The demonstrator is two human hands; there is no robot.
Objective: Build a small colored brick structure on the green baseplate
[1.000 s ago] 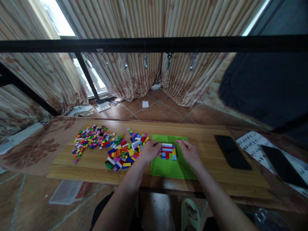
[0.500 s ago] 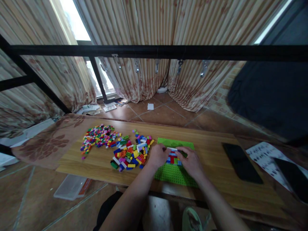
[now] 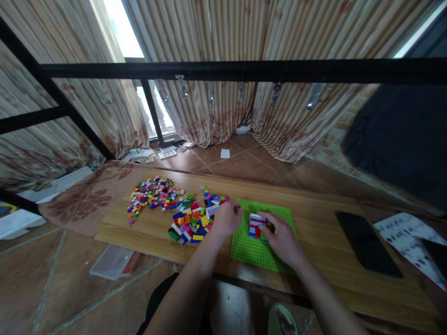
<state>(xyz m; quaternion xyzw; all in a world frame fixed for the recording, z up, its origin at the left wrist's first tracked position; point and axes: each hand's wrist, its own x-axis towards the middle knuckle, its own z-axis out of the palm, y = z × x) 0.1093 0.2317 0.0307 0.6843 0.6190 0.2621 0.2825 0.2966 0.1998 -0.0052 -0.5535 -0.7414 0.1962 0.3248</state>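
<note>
On the green baseplate point(image 3: 244, 253) stands a small build of red, white and blue toy bricks point(image 3: 256, 226). My right hand point(image 3: 282, 237) grips its right side, thumb in front and index finger along the far edge. My left hand point(image 3: 227, 218) is off the build, over the baseplate's left edge beside the loose bricks. Its fingers are curled closed, and whatever they may hold is hidden. Larger loose toy bricks point(image 3: 195, 223) in many colours lie just left of that hand, partly covered by it.
A heap of smaller bricks point(image 3: 150, 193) lies farther left on the wooden table point(image 3: 314, 218). Right of the baseplate is a black phone-like slab point(image 3: 368, 243), then a printed sheet point(image 3: 401, 235). A clear plastic box point(image 3: 111, 262) sits below the table's front edge. A dark rail point(image 3: 223, 70) crosses behind.
My left hand has come away from the brick build and moved left, while my right hand stays on it. The whole view has shifted slightly, so the surroundings appear farther right.
</note>
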